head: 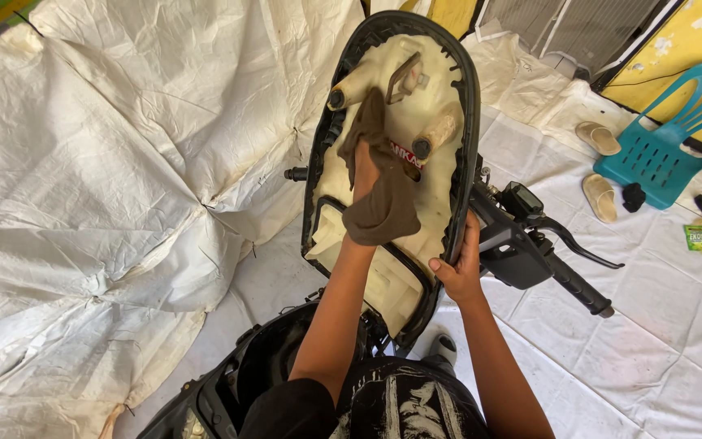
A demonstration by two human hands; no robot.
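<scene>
White tarpaulin sheeting (pixel 99 162), creased and stained, covers the floor and rises behind the work, with a yellow wall (pixel 684 57) at the upper right. On it stands a scooter (pixel 522 244), its handlebar and brake lever pointing right and its open storage well dark at the bottom of the view. Its seat (pixel 396 162) is tipped up on edge, showing the cream plastic underside inside a black rim. A turquoise plastic chair (pixel 664 134) stands at the right, with a pair of tan sandals (pixel 599 167) just beside it. The left hand (pixel 365 175) lies flat against the middle of the seat's underside, fingers spread and pressing a brown rag (pixel 383 195), which drapes over and below the hand; its grip is loose, more a press than a clasp. The right hand (pixel 458 264) is wrapped around the seat's right rim, thumb on the near face and fingers hidden behind, so the rim lies inside that closed grip.
</scene>
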